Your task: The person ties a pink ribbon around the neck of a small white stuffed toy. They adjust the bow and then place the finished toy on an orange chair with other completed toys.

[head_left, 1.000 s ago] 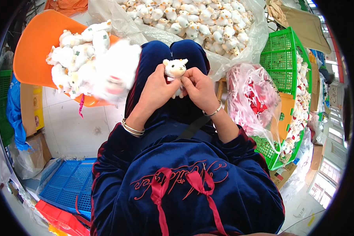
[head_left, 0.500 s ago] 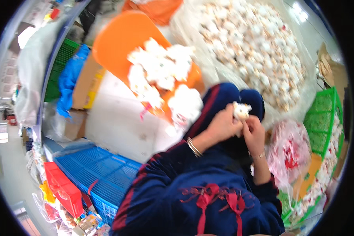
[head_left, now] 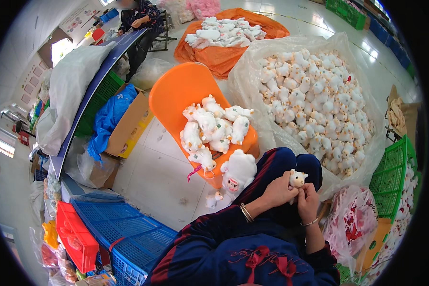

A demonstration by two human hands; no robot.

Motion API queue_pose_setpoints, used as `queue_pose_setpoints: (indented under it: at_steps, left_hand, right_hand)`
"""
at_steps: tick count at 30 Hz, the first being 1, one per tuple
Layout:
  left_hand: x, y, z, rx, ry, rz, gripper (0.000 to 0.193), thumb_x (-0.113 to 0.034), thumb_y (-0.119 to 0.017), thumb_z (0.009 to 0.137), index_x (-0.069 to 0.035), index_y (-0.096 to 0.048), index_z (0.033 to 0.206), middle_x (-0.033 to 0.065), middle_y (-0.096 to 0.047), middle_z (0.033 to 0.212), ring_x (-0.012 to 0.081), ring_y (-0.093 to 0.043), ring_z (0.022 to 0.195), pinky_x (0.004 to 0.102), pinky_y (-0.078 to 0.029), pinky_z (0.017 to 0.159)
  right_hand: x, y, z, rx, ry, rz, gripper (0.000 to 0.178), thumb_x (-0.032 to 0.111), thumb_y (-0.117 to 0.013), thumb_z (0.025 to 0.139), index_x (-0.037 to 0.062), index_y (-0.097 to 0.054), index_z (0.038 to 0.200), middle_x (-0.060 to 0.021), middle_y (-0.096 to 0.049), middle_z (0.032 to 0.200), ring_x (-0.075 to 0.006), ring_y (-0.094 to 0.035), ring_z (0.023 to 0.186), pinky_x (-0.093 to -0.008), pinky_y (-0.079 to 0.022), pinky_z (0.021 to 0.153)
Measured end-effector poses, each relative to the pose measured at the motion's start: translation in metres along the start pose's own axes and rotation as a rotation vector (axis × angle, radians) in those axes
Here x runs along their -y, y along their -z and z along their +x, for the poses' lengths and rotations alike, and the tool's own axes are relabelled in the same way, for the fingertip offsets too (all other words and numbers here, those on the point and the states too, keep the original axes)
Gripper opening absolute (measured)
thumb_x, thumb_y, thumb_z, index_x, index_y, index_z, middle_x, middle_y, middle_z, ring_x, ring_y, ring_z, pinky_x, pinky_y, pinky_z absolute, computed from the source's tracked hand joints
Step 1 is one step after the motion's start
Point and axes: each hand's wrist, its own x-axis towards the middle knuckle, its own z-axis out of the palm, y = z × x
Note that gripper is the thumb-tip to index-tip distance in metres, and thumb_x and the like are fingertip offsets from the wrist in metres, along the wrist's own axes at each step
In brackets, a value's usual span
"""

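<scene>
Over my lap, a small white plush lamb (head_left: 298,179) with dark eyes is held between both hands, its face upward. My left hand (head_left: 279,192) closes round its left side. The fingers of my right hand (head_left: 308,202) pinch at its lower body, close against the left fingertips. What lies right under the fingers is hidden. Left of my knees, several similar white plush toys (head_left: 219,127) lie heaped on an orange chair (head_left: 178,90). A larger white plush figure with a pink face (head_left: 239,174) rests at the chair's near edge.
A big clear plastic bag (head_left: 247,76) full of small white plush toys stands beyond my knees. Green crates (head_left: 391,167) and a pink plastic bag (head_left: 350,214) are at right. Blue crates (head_left: 124,229) and a red bin (head_left: 75,236) stand at left. Another person (head_left: 140,24) is far left.
The view has tilted up and sharpened, so the far orange sack and the other person now show. Both hands stay on the plush lamb, whose face now shows clearly.
</scene>
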Motion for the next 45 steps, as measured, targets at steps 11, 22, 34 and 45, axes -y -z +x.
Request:
queue_pose_setpoints:
  at_steps: [11, 22, 34, 45]
  left_hand:
    - [-0.002, 0.004, -0.003, -0.004, -0.004, -0.047, 0.057, -0.027, -0.068, 0.087, 0.006, -0.050, 0.130, 0.0288, -0.070, 0.102, 0.0457, -0.070, 0.095, 0.0497, -0.056, 0.081]
    - [0.006, 0.014, -0.006, 0.051, -0.088, -0.450, 0.050, -0.022, -0.075, 0.091, 0.004, -0.054, 0.127, 0.0142, -0.070, 0.107, 0.0154, -0.068, 0.093, 0.0333, -0.056, 0.081]
    - [-0.007, 0.018, -0.014, 0.022, -0.139, -0.313, 0.042, -0.016, -0.071, 0.090, 0.001, -0.058, 0.126, 0.0094, -0.068, 0.102, 0.0138, -0.067, 0.088, 0.0320, -0.056, 0.078]
    - [-0.024, 0.014, -0.026, 0.097, -0.208, -0.469, 0.043, -0.019, -0.074, 0.096, -0.002, -0.060, 0.133, 0.0063, -0.068, 0.115, 0.0119, -0.065, 0.099, 0.0307, -0.055, 0.087]
  right_hand:
    - [0.001, -0.001, 0.003, 0.013, -0.122, 0.223, 0.009, 0.007, -0.063, 0.104, 0.0024, -0.057, 0.099, -0.0005, -0.062, 0.081, -0.0068, -0.058, 0.069, -0.0235, -0.048, 0.062]
    - [0.022, 0.010, 0.008, 0.139, -0.173, 0.168, 0.023, 0.009, -0.065, 0.103, 0.0032, -0.054, 0.122, -0.0036, -0.064, 0.108, -0.0079, -0.062, 0.091, -0.0238, -0.050, 0.076]
    - [0.057, 0.013, 0.001, 0.291, -0.081, 0.047, 0.079, 0.025, -0.091, 0.075, 0.0016, -0.050, 0.138, -0.0108, -0.066, 0.125, -0.0211, -0.065, 0.114, -0.0347, -0.051, 0.100]
    - [0.061, 0.021, -0.009, 0.226, 0.048, 0.025, 0.061, 0.022, -0.081, 0.080, -0.0012, -0.056, 0.131, -0.0149, -0.068, 0.118, -0.0290, -0.069, 0.108, -0.0384, -0.053, 0.095]
